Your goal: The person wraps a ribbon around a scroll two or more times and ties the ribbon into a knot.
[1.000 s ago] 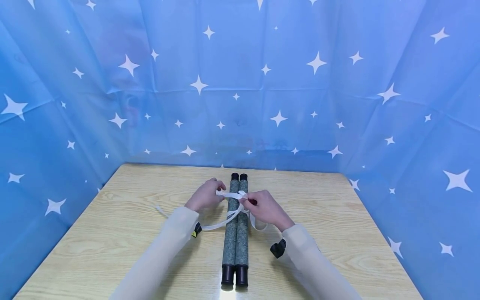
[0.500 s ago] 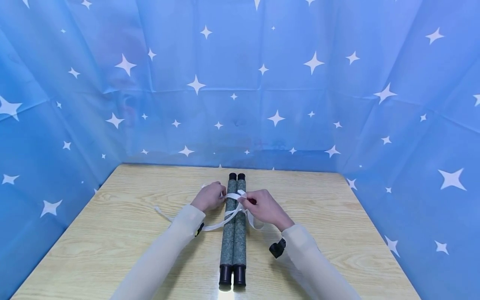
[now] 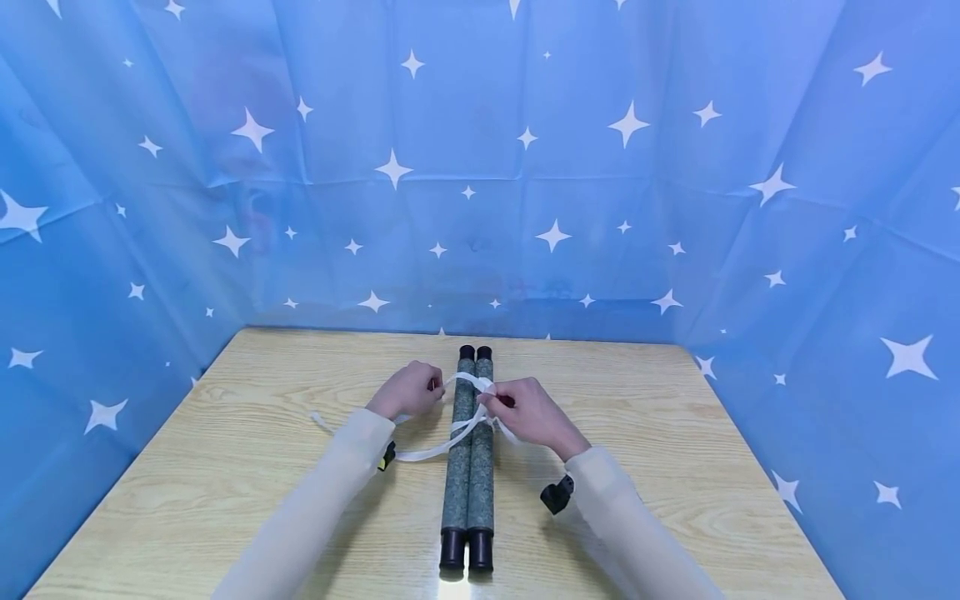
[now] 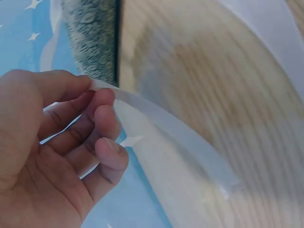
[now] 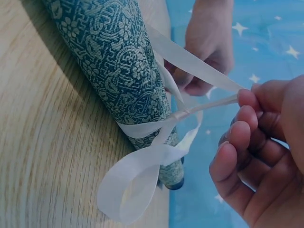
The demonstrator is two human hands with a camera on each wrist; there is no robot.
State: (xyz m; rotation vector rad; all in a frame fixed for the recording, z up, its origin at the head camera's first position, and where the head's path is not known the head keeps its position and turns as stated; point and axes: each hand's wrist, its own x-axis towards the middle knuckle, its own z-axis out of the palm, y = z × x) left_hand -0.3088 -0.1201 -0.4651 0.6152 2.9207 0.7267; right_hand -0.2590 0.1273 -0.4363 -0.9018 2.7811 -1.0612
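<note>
white ribbon (image 3: 427,455), lower centre: left hand (image 3: 409,390), right hand (image 3: 528,412) both pinch it; likely limp, slippery, i'd grip near knot (image 5: 180,114).

No readable text, labels, brands, numbers or signs in head or wrist views.

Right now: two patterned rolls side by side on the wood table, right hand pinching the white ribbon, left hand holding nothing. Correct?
One miss: the left hand is not empty; it pinches the white ribbon, as the left wrist view shows. The rest holds: two patterned rolls side by side on the wood table, right hand pinching the ribbon.
</note>
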